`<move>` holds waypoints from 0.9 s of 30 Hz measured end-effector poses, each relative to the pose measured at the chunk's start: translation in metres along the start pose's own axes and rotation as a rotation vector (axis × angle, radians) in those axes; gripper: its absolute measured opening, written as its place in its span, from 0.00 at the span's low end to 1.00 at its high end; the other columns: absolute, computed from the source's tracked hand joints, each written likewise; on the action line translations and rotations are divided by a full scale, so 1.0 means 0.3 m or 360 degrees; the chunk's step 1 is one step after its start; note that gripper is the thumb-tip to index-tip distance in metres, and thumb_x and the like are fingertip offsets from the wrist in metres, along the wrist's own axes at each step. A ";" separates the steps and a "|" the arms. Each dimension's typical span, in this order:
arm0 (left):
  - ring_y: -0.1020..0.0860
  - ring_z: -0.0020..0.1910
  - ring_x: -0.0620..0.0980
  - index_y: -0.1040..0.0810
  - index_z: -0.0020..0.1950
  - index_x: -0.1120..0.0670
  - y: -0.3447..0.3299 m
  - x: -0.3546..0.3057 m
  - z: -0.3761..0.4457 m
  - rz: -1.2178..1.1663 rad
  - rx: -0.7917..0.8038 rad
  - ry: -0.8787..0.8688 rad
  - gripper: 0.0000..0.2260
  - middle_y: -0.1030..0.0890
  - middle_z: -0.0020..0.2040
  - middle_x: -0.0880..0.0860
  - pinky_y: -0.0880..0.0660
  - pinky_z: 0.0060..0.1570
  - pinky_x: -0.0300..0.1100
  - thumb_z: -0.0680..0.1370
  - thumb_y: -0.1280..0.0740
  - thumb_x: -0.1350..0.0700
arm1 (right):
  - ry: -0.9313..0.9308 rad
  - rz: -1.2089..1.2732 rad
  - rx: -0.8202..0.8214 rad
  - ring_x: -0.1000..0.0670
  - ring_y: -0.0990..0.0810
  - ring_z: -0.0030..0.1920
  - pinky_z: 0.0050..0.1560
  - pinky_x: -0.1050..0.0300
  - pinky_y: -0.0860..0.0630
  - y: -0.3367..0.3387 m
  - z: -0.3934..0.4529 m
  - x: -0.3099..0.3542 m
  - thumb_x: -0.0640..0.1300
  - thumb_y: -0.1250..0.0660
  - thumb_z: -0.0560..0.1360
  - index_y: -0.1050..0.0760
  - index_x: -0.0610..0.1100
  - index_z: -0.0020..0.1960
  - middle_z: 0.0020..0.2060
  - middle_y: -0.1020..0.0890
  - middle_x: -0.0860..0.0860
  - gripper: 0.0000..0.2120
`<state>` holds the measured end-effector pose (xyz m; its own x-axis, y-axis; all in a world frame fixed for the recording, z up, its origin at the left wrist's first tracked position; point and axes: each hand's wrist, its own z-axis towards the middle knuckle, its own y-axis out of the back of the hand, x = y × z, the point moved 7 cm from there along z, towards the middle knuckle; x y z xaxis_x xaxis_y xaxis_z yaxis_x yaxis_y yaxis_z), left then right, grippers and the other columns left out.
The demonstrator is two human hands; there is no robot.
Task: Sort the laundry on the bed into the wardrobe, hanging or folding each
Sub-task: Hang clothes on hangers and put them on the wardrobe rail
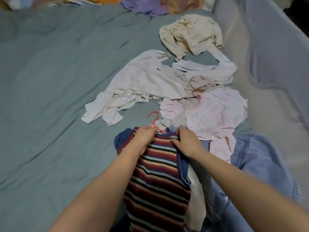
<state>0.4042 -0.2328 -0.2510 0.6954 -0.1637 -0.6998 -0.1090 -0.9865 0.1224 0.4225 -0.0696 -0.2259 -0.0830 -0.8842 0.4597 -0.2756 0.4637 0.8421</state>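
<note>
A striped red, blue and white top [158,178] lies lengthwise on the bed in front of me. A pink hanger [153,120] pokes out of its neck, hook pointing away from me. My left hand [145,137] grips the top's left shoulder by the base of the hanger. My right hand [185,141] pinches the collar on the right side. Beyond them lie a white shirt [143,84], a cream garment [192,34] and pink clothes [215,113]. Blue jeans [257,161] lie to the right.
The teal bedsheet [50,97] stretches wide to the left. A grey padded wall or headboard [274,56] runs along the right. Purple and orange bedding [147,5] is bunched at the far edge.
</note>
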 end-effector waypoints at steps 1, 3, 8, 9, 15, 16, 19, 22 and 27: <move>0.25 0.41 0.49 0.24 0.53 0.58 -0.013 0.003 0.025 -0.0146 -0.0021 0.0072 0.09 0.24 0.46 0.55 0.28 0.43 0.39 0.78 0.34 0.53 | -0.0013 0.0025 -0.0026 0.43 0.24 0.50 0.46 0.51 0.28 -0.009 0.010 -0.001 0.48 0.34 0.76 0.33 0.43 0.52 0.49 0.22 0.44 0.12; 0.26 0.41 0.46 0.24 0.57 0.59 -0.044 0.000 0.066 -0.0385 -0.0023 0.0162 0.09 0.24 0.48 0.57 0.27 0.43 0.38 0.80 0.35 0.56 | -0.0037 0.0100 -0.0069 0.44 0.24 0.51 0.50 0.50 0.27 -0.022 0.025 0.000 0.45 0.33 0.74 0.31 0.42 0.56 0.51 0.21 0.45 0.13; 0.26 0.38 0.48 0.27 0.57 0.59 -0.085 -0.034 0.099 -0.0874 -0.0072 0.0239 0.06 0.25 0.41 0.56 0.25 0.44 0.41 0.81 0.39 0.61 | -0.0040 0.0279 -0.0166 0.47 0.23 0.53 0.52 0.53 0.27 -0.029 0.015 -0.004 0.39 0.34 0.73 0.26 0.44 0.58 0.51 0.20 0.48 0.14; 0.26 0.36 0.47 0.28 0.56 0.58 -0.077 -0.043 0.097 -0.0914 -0.0123 0.0213 0.04 0.28 0.37 0.54 0.25 0.41 0.41 0.82 0.41 0.61 | -0.0034 0.0346 -0.0208 0.48 0.23 0.52 0.52 0.54 0.27 -0.019 0.001 -0.001 0.39 0.33 0.72 0.25 0.44 0.58 0.50 0.19 0.49 0.14; 0.20 0.36 0.51 0.26 0.47 0.64 -0.011 -0.097 -0.068 -0.0611 -0.0108 0.0055 0.11 0.24 0.38 0.58 0.19 0.32 0.39 0.84 0.46 0.63 | -0.0087 0.0742 -0.0320 0.55 0.23 0.45 0.49 0.59 0.27 0.063 -0.163 0.115 0.42 0.29 0.73 0.21 0.46 0.51 0.44 0.19 0.54 0.08; 0.20 0.35 0.50 0.26 0.47 0.64 -0.001 -0.092 -0.110 -0.0548 -0.0025 0.0078 0.11 0.23 0.35 0.57 0.19 0.35 0.40 0.83 0.45 0.63 | -0.0071 0.0789 -0.0315 0.56 0.24 0.41 0.45 0.60 0.27 0.070 -0.202 0.145 0.41 0.29 0.72 0.20 0.47 0.49 0.41 0.19 0.55 0.06; 0.24 0.25 0.43 0.25 0.41 0.62 0.065 -0.036 -0.218 -0.0396 0.0091 0.0191 0.12 0.25 0.24 0.50 0.19 0.38 0.38 0.82 0.43 0.65 | -0.0020 0.0880 -0.0087 0.61 0.25 0.35 0.38 0.69 0.32 0.041 -0.320 0.223 0.42 0.29 0.72 0.19 0.46 0.46 0.35 0.21 0.57 0.02; 0.29 0.22 0.44 0.27 0.38 0.62 0.183 0.019 -0.285 -0.0286 -0.0186 0.0271 0.14 0.25 0.25 0.52 0.28 0.23 0.32 0.82 0.45 0.66 | -0.0056 0.0840 0.0026 0.60 0.25 0.35 0.36 0.69 0.33 0.023 -0.379 0.215 0.44 0.33 0.75 0.21 0.47 0.42 0.32 0.23 0.58 0.05; 0.36 0.17 0.45 0.33 0.39 0.58 0.270 0.021 -0.339 -0.0303 -0.0399 0.0192 0.15 0.30 0.26 0.54 0.39 0.23 0.38 0.85 0.49 0.58 | -0.0551 0.0611 -0.0210 0.43 0.22 0.42 0.39 0.54 0.32 0.041 -0.320 -0.020 0.40 0.40 0.78 0.23 0.38 0.45 0.39 0.19 0.45 0.09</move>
<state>0.4718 -0.3129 -0.1738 0.7673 0.0401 -0.6401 0.1985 -0.9639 0.1776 0.5114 -0.0532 -0.1912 -0.4716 -0.6063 0.6403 -0.0425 0.7409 0.6703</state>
